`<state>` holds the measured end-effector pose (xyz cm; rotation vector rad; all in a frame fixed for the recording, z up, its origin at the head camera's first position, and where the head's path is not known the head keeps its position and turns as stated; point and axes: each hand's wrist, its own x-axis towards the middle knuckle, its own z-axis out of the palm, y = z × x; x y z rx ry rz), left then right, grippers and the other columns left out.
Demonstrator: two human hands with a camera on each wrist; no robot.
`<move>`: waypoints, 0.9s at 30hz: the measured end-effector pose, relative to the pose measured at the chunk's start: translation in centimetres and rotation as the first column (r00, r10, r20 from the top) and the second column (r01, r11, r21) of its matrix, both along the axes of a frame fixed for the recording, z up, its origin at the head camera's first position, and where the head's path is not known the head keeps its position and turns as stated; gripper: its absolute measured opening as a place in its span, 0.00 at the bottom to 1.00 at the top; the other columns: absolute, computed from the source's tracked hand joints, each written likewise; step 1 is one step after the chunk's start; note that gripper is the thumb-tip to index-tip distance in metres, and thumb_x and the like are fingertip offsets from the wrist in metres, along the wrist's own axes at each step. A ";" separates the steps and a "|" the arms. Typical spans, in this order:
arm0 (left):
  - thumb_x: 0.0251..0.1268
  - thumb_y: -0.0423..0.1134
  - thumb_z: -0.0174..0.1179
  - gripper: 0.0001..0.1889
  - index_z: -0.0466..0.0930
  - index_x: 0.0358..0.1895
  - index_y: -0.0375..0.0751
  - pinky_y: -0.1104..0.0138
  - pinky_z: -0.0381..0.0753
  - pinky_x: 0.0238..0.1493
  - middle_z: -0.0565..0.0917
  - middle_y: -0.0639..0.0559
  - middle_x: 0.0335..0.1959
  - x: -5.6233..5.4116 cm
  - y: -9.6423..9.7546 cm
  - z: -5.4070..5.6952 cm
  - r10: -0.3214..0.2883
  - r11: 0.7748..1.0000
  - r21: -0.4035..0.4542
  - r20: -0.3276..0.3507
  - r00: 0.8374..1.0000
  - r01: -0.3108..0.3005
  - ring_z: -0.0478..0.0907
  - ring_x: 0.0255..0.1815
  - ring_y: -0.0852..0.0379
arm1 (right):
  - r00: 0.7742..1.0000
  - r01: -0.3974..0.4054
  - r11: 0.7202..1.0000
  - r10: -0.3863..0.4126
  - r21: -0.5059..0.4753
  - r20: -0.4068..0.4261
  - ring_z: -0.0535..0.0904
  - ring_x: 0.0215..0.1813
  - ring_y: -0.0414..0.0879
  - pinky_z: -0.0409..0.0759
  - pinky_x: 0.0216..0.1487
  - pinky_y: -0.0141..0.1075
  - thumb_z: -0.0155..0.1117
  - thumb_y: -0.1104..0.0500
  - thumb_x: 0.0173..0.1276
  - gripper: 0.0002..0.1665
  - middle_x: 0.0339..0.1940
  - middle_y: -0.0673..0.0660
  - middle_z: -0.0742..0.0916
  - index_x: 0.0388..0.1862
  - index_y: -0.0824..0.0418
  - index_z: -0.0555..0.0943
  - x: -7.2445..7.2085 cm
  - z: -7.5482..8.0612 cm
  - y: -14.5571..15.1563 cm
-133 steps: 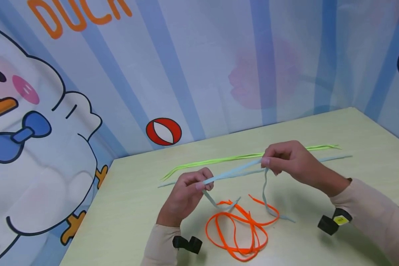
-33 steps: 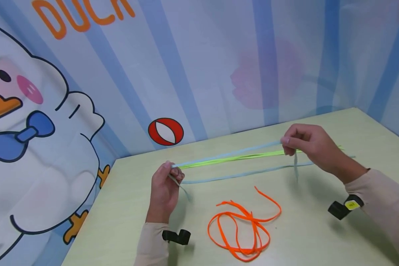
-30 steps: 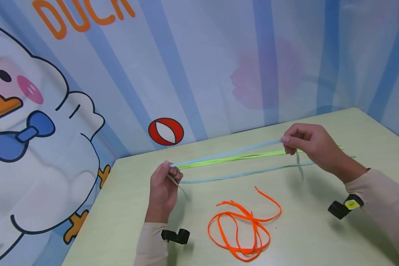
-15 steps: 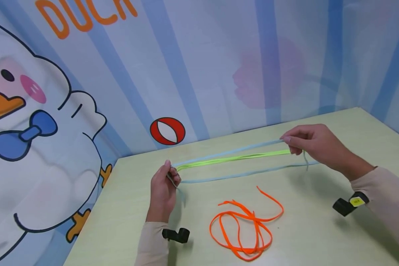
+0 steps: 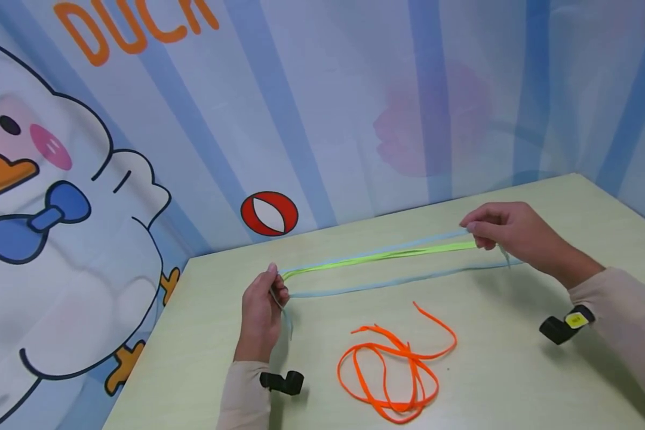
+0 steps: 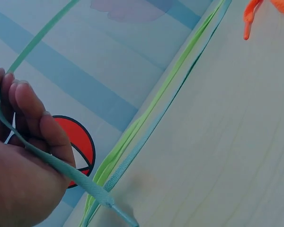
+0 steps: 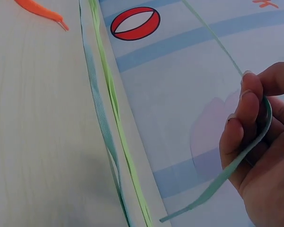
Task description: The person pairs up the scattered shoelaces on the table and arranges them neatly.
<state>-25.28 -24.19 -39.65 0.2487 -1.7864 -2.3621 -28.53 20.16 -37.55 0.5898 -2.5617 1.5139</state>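
A flat light blue shoelace is stretched straight between my two hands over the back of the table. My left hand pinches it near one end, and a short tail with its tip hangs across the palm. Near the other end my right hand pinches it between thumb and fingers, its loose tail hanging below. Just beneath the held lace in the head view lies a bundle of neon green lace. A second light blue shoelace lies straight on the table, nearer to me.
An orange shoelace lies in tangled loops at the front of the table. Behind the table's back edge hangs a printed backdrop with a duck and a red ball. Each wrist carries a small black camera.
Over the last several seconds my hands have spread apart and moved back, drawing the slack lace straight, away from the orange one. Within the last second, the right hand has shifted slightly right.
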 end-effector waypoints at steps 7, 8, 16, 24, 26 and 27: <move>0.75 0.51 0.56 0.17 0.75 0.41 0.39 0.70 0.75 0.40 0.73 0.48 0.36 -0.1 -0.3 0.1 0.049 0.999 -0.012 0.015 0.999 -0.049 0.71 0.34 0.56 | 1.000 0.008 1.000 -0.008 -0.012 -0.002 0.78 0.33 0.49 0.75 0.29 0.38 0.58 0.54 0.78 0.15 0.32 0.59 0.83 0.53 0.62 0.82 -0.2 -0.5 0.6; 0.75 0.52 0.56 0.17 0.75 0.41 0.39 0.70 0.75 0.40 0.73 0.48 0.36 -0.1 -0.3 0.2 0.050 0.999 -0.014 0.016 0.999 -0.050 0.71 0.34 0.56 | 1.000 0.009 1.000 -0.009 -0.015 -0.002 0.78 0.33 0.50 0.75 0.29 0.38 0.58 0.54 0.78 0.15 0.31 0.59 0.83 0.53 0.62 0.82 -0.2 -0.5 0.6; 0.76 0.51 0.55 0.16 0.75 0.37 0.40 0.69 0.74 0.41 0.72 0.49 0.34 -0.1 -0.8 0.3 0.059 0.998 -0.023 0.016 0.998 -0.059 0.71 0.34 0.56 | 0.999 0.042 0.999 -0.042 -0.020 0.023 0.78 0.34 0.52 0.75 0.30 0.38 0.56 0.54 0.78 0.15 0.32 0.59 0.83 0.54 0.62 0.81 -0.4 -0.5 0.8; 0.75 0.49 0.57 0.16 0.76 0.34 0.40 0.65 0.73 0.46 0.73 0.50 0.32 -0.3 -1.5 0.0 0.089 0.996 -0.016 0.027 0.996 -0.089 0.72 0.37 0.53 | 0.997 0.071 0.997 -0.072 0.020 0.041 0.77 0.33 0.51 0.77 0.33 0.37 0.53 0.56 0.79 0.16 0.31 0.61 0.82 0.55 0.65 0.80 -0.9 -0.9 1.3; 0.74 0.50 0.58 0.16 0.76 0.32 0.41 0.65 0.73 0.46 0.73 0.50 0.32 -0.4 -1.6 -0.1 0.101 0.995 -0.020 0.038 0.994 -0.101 0.73 0.37 0.53 | 0.996 0.078 0.997 -0.079 0.024 0.043 0.77 0.33 0.50 0.77 0.34 0.37 0.53 0.56 0.79 0.16 0.31 0.61 0.82 0.54 0.65 0.80 -1.0 -1.1 1.4; 0.74 0.50 0.59 0.16 0.76 0.32 0.41 0.65 0.74 0.46 0.73 0.50 0.32 -0.4 -1.6 -0.1 0.105 0.994 -0.022 0.042 0.994 -0.105 0.73 0.37 0.53 | 0.996 0.081 0.996 -0.082 0.026 0.044 0.77 0.33 0.51 0.78 0.34 0.37 0.53 0.56 0.79 0.16 0.32 0.61 0.82 0.54 0.65 0.80 -1.0 -1.1 1.4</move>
